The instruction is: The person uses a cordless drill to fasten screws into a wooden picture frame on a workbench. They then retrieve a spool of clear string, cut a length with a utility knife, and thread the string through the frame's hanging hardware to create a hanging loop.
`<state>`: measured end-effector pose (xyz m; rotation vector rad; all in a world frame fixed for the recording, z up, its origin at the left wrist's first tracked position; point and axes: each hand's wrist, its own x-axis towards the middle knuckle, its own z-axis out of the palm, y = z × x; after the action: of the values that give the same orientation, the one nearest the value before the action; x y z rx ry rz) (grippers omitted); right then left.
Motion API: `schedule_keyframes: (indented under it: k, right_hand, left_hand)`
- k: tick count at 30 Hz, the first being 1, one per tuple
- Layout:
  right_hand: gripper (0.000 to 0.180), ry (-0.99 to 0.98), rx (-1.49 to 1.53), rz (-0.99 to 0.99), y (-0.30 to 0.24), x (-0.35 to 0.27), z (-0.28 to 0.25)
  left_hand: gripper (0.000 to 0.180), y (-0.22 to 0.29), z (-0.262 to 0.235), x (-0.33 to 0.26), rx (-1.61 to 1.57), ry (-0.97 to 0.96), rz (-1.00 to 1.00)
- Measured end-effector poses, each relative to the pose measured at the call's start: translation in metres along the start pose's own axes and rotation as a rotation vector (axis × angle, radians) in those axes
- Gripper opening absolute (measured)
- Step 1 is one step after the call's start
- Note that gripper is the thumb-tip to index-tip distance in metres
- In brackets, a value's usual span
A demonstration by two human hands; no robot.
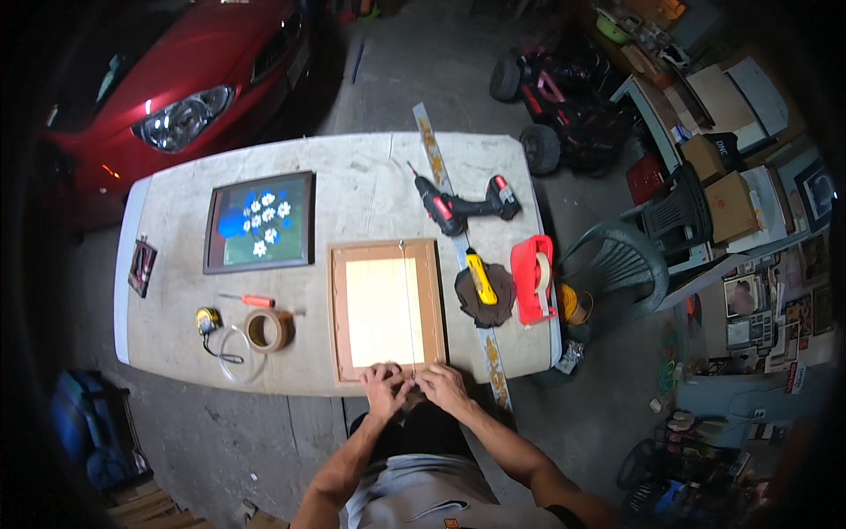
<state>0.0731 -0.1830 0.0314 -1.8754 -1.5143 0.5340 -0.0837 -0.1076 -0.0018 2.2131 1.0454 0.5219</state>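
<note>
A picture frame (pixel 337 309) lies on the table in front of me, its brown taped border and pale yellow backing facing up. A thin wire (pixel 408 300) runs down the backing from a small metal fastener (pixel 402 243) at the far edge to my fingers at the near edge. My left hand (pixel 384 388) rests over the near edge with bent fingers around the wire's end. Beside it my right hand (pixel 442 388) pinches the wire close to the left fingertips. The exact grip of each fingertip is too small to make out.
On the table (pixel 167 326) lie a framed flower painting (pixel 260 220), a screwdriver (pixel 251 300), brown tape (pixel 266 331), a tape measure (pixel 207 319), a cordless drill (pixel 454 207), a long metal ruler (pixel 432 145), a yellow utility knife (pixel 480 278) on dark cloth and a red tape dispenser (pixel 529 282).
</note>
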Motion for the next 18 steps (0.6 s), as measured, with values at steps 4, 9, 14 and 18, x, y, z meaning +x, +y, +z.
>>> schedule_keyframes:
  k: [4, 9, 14, 18]
  right_hand:
    - [0.007, -0.052, -0.045, -0.024, -0.001, 0.002, 0.002]
    - [0.012, -0.144, -0.117, -0.063, 0.002, 0.007, 0.005]
    - [0.015, -0.283, -0.353, -0.168, 0.005, 0.013, 0.004]
    - [0.014, -0.252, -0.38, -0.197, 0.008, 0.016, 0.003]
  left_hand:
    - [0.018, -0.001, 0.002, 0.002, -0.003, -0.027, -0.025]
    - [0.014, 0.006, 0.006, 0.005, 0.165, -0.147, -0.101]
    - [0.018, 0.01, 0.004, 0.013, 0.341, -0.243, 0.014]
    - [0.022, 0.007, 0.004, 0.021, 0.42, -0.332, 0.105]
